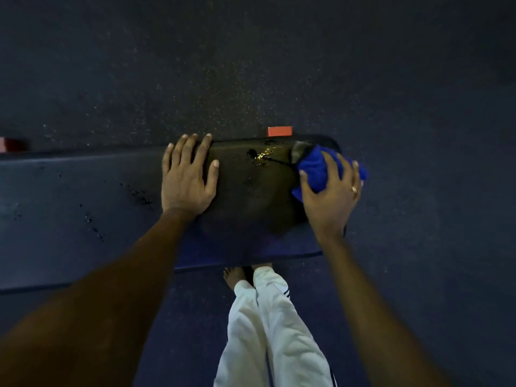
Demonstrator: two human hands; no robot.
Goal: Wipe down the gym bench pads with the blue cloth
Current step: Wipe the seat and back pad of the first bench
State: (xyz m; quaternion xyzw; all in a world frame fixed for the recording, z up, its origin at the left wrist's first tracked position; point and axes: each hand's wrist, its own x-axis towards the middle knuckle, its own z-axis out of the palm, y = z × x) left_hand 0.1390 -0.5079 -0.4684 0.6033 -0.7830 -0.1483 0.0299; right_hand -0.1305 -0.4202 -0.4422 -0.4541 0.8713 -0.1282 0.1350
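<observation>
Two hands rest on the bench pad: left hand flat with fingers spread, right hand gripping the bunched blue cloth at the pad's right end, its unwiped length running leftward.

gym | padded bench | dark speckled rubber floor

Dark rubber floor, pale speckles across it. Dim light. Small orange-red block mid-frame, against floor; blurred reddish piece at far left edge.
</observation>
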